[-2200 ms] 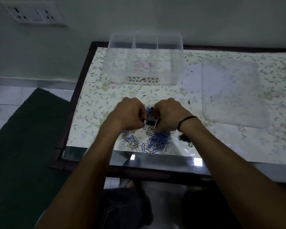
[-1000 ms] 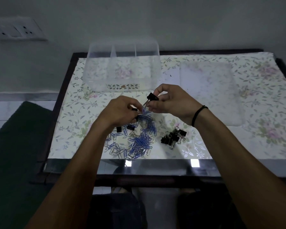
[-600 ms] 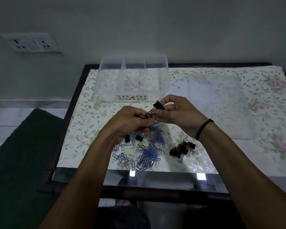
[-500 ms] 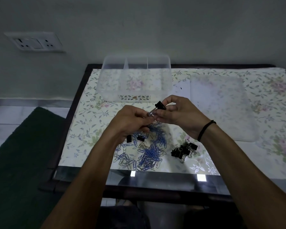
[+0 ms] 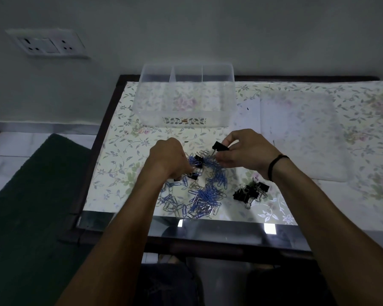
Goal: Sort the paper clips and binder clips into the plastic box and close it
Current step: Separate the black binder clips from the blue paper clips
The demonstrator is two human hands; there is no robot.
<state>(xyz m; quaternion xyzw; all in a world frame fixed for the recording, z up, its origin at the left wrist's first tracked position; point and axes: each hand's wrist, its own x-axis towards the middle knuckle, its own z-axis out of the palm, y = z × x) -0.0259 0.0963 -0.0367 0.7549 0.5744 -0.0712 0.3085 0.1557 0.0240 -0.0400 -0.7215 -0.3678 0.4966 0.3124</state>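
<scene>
1. The clear plastic box [image 5: 187,100] stands open at the table's far edge; its front label cannot be read.
2. The left hand [image 5: 167,159] curls down into the blue and silver paper clips [image 5: 205,196], fingertips hidden, so its grip cannot be told.
3. The right hand [image 5: 244,152] pinches a black binder clip [image 5: 219,147] above the pile.

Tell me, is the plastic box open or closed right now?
Open. The plastic box stands with no lid on top, its dividers showing, and the lid lies flat on the table to its right.

You've got blue and silver paper clips [image 5: 205,196], black binder clips [image 5: 250,192], a clear plastic box [image 5: 186,100], and a floral-patterned table [image 5: 119,155].
</scene>
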